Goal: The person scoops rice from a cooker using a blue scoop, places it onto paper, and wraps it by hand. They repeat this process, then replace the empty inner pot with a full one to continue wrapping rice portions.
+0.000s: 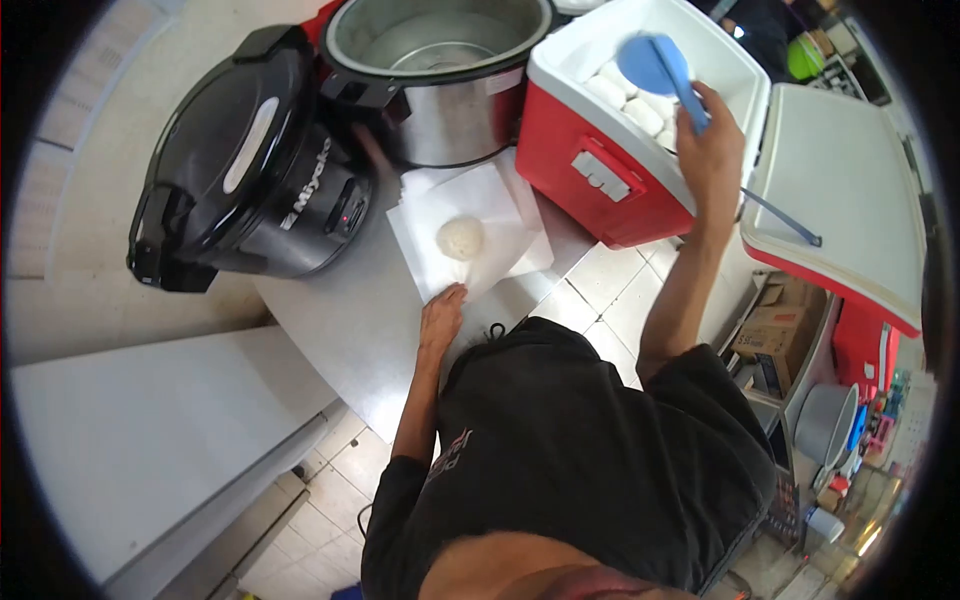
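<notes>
- The left hand (441, 318) had its fingers drawn narrowly together at the near edge of a paper sheet (414, 232); they seemed to pinch it, as creases ran away from the fingertips.
- Just beyond those fingers, in the middle of the sheet, sat a rounded, grainy white mound (461, 239) that looked like rice; the fingers were near it but apart.
- The metal tabletop (335, 305) lay beneath the paper and spread to the left of the left fingers.
- Farther out and to the right, the right hand (712, 150) had its fingers closed around the handle of a blue scoop (650, 66).
- The scoop's round head was beyond the right fingers and to their left, over the open top of a red and white cooler (556, 150).
- White bundles (640, 112) inside the cooler lay just left of the right fingers.
- The cooler lid (835, 185) hung open to the right of them.
- Beyond the left fingers, a black cooker (275, 205) stood to the left, and an open steel pot (450, 125) stood past the mound.
</notes>
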`<action>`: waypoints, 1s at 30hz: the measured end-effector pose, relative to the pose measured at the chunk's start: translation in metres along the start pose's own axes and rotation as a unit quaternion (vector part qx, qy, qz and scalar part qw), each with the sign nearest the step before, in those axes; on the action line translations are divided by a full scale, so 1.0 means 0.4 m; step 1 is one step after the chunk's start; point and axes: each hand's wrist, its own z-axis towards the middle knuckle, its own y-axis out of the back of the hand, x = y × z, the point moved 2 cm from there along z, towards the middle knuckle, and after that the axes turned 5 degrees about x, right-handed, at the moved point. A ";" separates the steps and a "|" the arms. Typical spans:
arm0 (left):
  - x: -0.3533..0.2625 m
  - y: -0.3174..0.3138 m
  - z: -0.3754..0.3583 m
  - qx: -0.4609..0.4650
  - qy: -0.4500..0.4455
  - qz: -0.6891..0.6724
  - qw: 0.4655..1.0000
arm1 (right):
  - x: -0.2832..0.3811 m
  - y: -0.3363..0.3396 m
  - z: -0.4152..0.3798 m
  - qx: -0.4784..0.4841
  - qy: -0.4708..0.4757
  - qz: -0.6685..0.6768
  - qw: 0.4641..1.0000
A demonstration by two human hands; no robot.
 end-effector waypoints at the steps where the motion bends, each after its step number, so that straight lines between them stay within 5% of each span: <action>1: -0.004 0.005 -0.003 -0.005 0.011 0.002 1.000 | -0.017 0.001 0.005 0.053 -0.053 -0.018 0.997; 8: 0.006 -0.009 0.020 0.028 -0.025 0.048 0.998 | -0.027 -0.006 0.014 0.223 -0.140 -0.100 0.959; 16: -0.008 -0.016 0.030 -0.028 -0.013 0.026 0.999 | 0.014 -0.040 0.024 0.014 0.122 -0.139 0.983; 18: -0.009 -0.020 0.036 -0.028 -0.001 0.031 0.999 | 0.069 -0.042 0.113 0.024 0.192 0.056 0.980; 20: -0.015 -0.020 0.042 -0.028 0.001 0.023 0.999 | 0.116 -0.052 0.286 -0.101 0.227 0.124 0.961; 22: -0.014 -0.023 0.042 -0.016 0.011 0.013 1.000 | 0.166 -0.042 0.492 -0.050 0.120 0.192 0.973; 24: -0.025 -0.024 0.047 -0.019 -0.010 0.046 0.999 | 0.235 -0.073 0.613 -0.098 0.127 0.279 0.947; 27: -0.034 -0.021 0.053 -0.024 0.011 0.044 0.999 | 0.034 -0.296 0.947 -0.184 0.409 -0.018 0.893; 28: -0.037 -0.022 0.053 -0.023 0.022 0.045 0.998 | -0.014 -0.338 0.996 -0.334 0.442 -0.043 0.831; 30: -0.009 -0.051 0.057 -0.044 0.030 0.039 0.998 | -0.141 -0.392 1.151 -0.222 0.278 -0.049 0.933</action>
